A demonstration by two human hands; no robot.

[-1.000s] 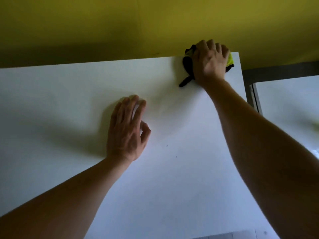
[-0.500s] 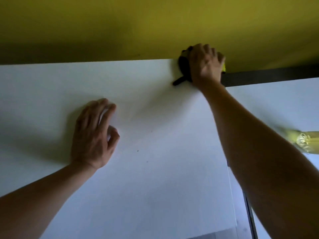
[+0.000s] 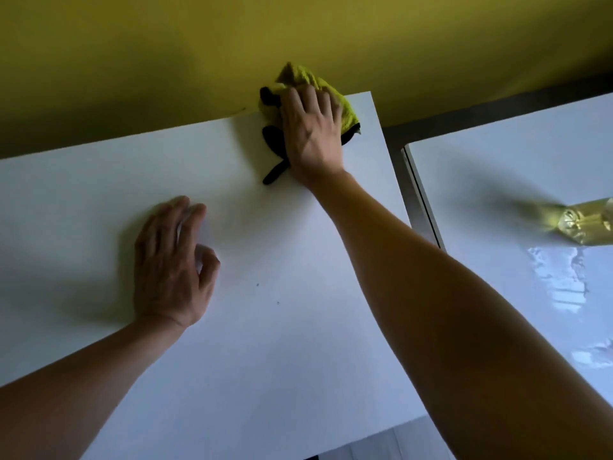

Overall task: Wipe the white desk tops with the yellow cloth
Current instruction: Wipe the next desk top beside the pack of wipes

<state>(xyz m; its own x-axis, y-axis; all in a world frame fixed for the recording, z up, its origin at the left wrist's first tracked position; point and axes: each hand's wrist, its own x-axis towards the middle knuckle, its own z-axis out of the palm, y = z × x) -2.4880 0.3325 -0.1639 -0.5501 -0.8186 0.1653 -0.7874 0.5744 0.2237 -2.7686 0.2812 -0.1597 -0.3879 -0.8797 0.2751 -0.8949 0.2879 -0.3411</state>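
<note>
A yellow cloth point(image 3: 300, 78) with black trim lies bunched at the far right corner of the white desk top point(image 3: 265, 327), up against the yellow wall. My right hand point(image 3: 311, 134) lies flat on the cloth with fingers spread and straight, pressing it to the desk. My left hand point(image 3: 172, 260) rests palm down on the desk's middle left, fingers together and extended. A second white desk top point(image 3: 497, 180) stands to the right across a narrow gap.
The yellow wall point(image 3: 166, 61) runs along the back edge of both desks. A dark metal frame point(image 3: 411, 194) shows in the gap between them. A clear yellowish bottle point(image 3: 583, 224) lies on the right desk, which has wet streaks point(image 3: 560, 280).
My right hand has slid the cloth back from the wall edge a little, and more of the yellow cloth shows beyond my fingers. The view has shifted; my left hand stays flat.
</note>
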